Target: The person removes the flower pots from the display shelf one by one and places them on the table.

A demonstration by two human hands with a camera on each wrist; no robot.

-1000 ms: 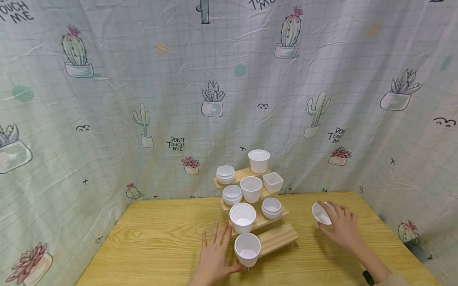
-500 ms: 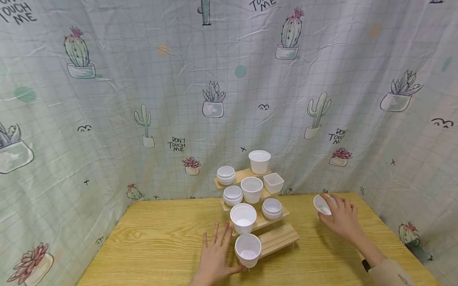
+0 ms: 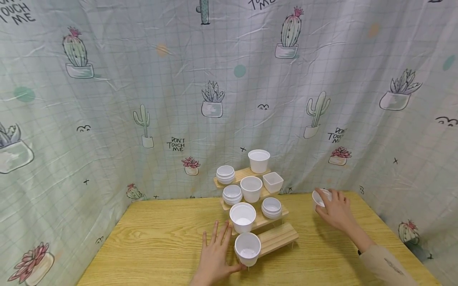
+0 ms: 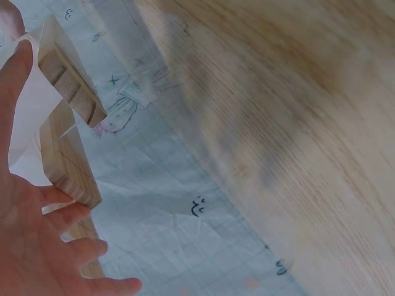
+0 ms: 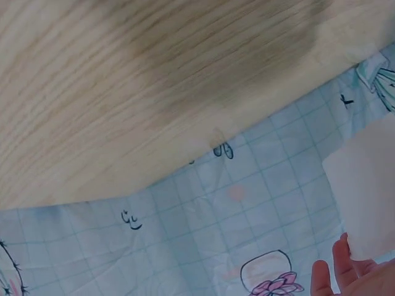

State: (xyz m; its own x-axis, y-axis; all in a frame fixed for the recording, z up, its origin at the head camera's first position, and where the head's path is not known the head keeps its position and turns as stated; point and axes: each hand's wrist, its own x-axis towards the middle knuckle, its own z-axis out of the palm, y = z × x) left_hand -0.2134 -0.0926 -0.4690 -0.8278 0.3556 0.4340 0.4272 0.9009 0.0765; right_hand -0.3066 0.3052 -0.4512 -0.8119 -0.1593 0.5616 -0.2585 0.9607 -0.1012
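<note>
A tiered wooden stand (image 3: 279,236) bears white flowerpots on its steps. On the lowest step's left end stands a round white pot (image 3: 247,250); the step above carries another round pot (image 3: 243,218) and a ribbed pot (image 3: 271,208). My left hand (image 3: 214,256) rests at the stand's left side, fingers spread and straight. Its fingertips touch a step's end (image 4: 71,163) in the left wrist view, with the thumb by the lowest pot. To the right of the stand, my right hand (image 3: 336,208) grips a white pot (image 3: 317,199) by its rim; the right wrist view shows only part of that pot.
Higher steps hold a square pot (image 3: 273,182), more ribbed pots (image 3: 226,174) and round pots (image 3: 259,161). The yellow wood-grain table (image 3: 161,238) ends at a cactus-print curtain (image 3: 171,99) behind and on both sides.
My right hand has moved away from me, towards the table's back edge, with the white pot in its grip. My left hand and the stand have stayed put.
</note>
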